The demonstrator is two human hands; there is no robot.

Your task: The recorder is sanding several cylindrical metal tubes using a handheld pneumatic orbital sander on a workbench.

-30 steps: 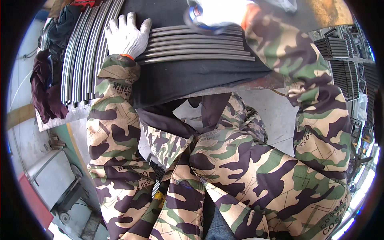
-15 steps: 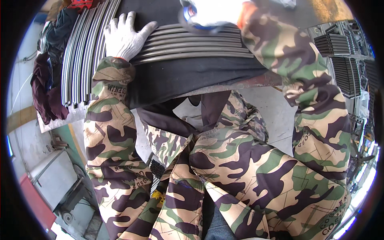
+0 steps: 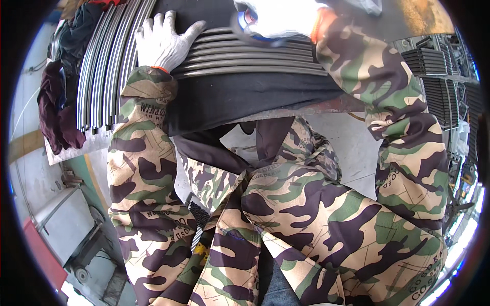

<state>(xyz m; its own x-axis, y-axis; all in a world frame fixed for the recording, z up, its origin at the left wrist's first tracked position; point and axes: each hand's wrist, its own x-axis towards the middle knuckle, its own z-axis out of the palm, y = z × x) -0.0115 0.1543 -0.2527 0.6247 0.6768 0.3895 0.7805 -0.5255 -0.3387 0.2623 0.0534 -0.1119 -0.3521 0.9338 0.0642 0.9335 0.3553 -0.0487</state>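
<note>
White-gloved, with fingers spread, my left hand (image 3: 166,45) lies at the left ends of a row of grey metal rods (image 3: 245,52). The rods run side by side across a black cloth (image 3: 229,97). Over the rods' far side, my right hand (image 3: 283,18), also in a white glove with an orange cuff, is closed on a round blue-edged object (image 3: 243,24). Motion blur and the glove hide most of that object, and I cannot tell its kind.
More metal rods (image 3: 104,66) lie lengthwise at the left. Beside them are a maroon cloth (image 3: 56,109) and a dark grey cloth (image 3: 81,38). Stacked dark metal pieces (image 3: 439,94) stand at the right. A rusty brown patch (image 3: 423,18) shows at the far right.
My right hand and the blue-edged object have shifted slightly to the right. My left hand has also moved a little right and away from me, staying spread.
</note>
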